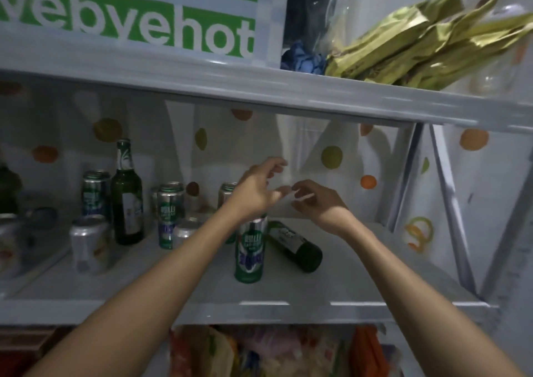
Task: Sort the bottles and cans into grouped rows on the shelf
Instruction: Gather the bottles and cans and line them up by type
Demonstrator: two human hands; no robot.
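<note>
Both my hands hover over the middle of the grey shelf, fingers apart and holding nothing. My left hand is just above a tall green can that stands near the front. My right hand is above a green bottle lying on its side right of that can. Further left stand an upright green bottle, several green cans such as one at the back and one in the middle, and a silver can.
A white box with green lettering and gold packets sit on the shelf above. Slanted metal braces stand at the right end. Packaged goods fill the shelf below. More cans crowd the far left edge.
</note>
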